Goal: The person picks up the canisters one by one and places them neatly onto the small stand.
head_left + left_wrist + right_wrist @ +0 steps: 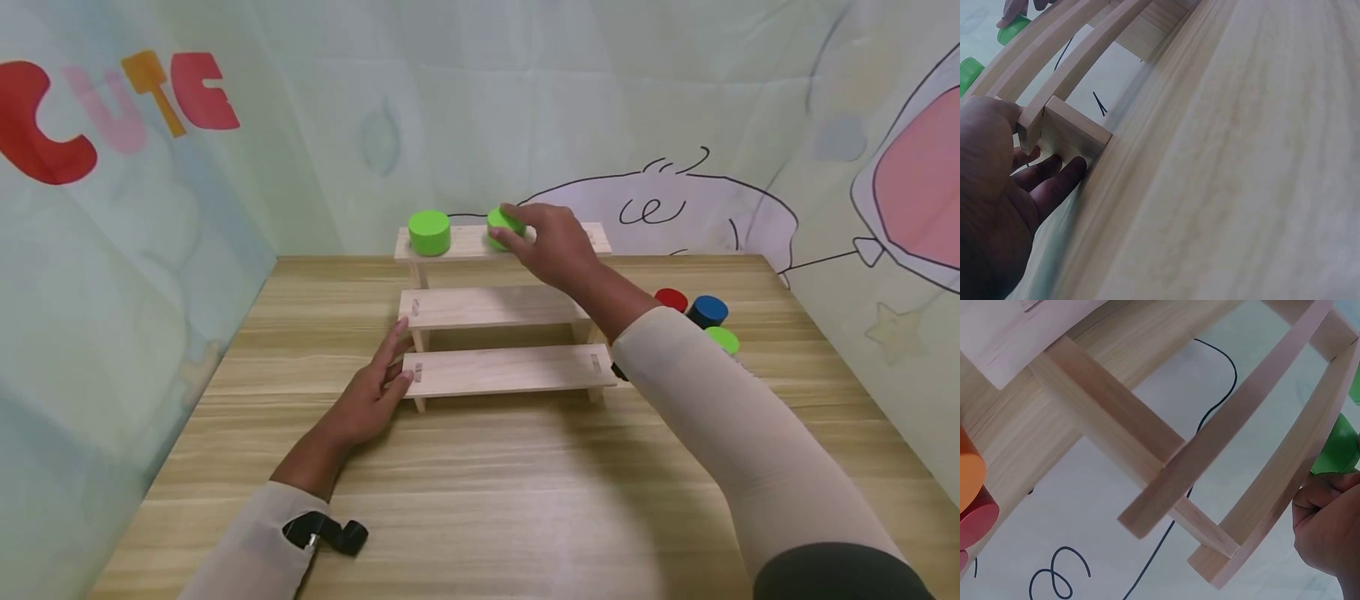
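Observation:
A three-step wooden stand is in the middle of the table. On its top step my right hand pinches a green cylinder block between thumb and fingers. Left of it on that step sits another green cylinder block. My left hand rests against the stand's left end, fingers fairly straight, thumb at the lowest step. The left wrist view shows its fingers beside the wooden side support. In the right wrist view the right hand is partly cut off by the frame.
Right of the stand are a red block, a blue block and a green block, partly behind my right sleeve. The right wrist view also shows an orange block. A printed backdrop surrounds the wood-grain table.

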Available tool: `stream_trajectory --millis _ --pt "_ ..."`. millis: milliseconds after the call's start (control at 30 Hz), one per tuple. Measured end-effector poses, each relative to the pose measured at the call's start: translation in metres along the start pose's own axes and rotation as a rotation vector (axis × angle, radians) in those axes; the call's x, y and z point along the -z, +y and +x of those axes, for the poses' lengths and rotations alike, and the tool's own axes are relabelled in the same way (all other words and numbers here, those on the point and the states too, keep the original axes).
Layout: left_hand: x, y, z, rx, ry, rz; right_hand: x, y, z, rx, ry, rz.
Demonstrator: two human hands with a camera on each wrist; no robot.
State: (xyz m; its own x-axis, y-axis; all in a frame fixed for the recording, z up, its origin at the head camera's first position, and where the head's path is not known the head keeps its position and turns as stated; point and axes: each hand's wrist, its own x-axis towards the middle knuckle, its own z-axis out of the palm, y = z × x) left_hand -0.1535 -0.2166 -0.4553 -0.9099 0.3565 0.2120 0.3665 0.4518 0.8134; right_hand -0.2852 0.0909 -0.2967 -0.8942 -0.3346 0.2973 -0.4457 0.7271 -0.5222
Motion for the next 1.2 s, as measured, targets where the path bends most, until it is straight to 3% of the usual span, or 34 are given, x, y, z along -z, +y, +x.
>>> stream_trajectory --millis 333,633,933,1200 --pt "0.000 0.001 0.001 0.002 -0.010 0.003 0.004 0.005 -0.010 0.044 0.056 -0.012" --pt "0.001 0.000 0.001 0.004 -0.004 0.014 0.024 0.013 -0.031 0.022 0.122 0.039" --pt "0.003 -0.001 0.000 0.010 -0.006 0.010 0.044 0.024 -0.071 -0.045 0.182 0.098" --pt "0.007 -0.002 -0.003 0.025 -0.005 0.003 0.052 0.042 -0.105 -0.069 0.186 0.184"
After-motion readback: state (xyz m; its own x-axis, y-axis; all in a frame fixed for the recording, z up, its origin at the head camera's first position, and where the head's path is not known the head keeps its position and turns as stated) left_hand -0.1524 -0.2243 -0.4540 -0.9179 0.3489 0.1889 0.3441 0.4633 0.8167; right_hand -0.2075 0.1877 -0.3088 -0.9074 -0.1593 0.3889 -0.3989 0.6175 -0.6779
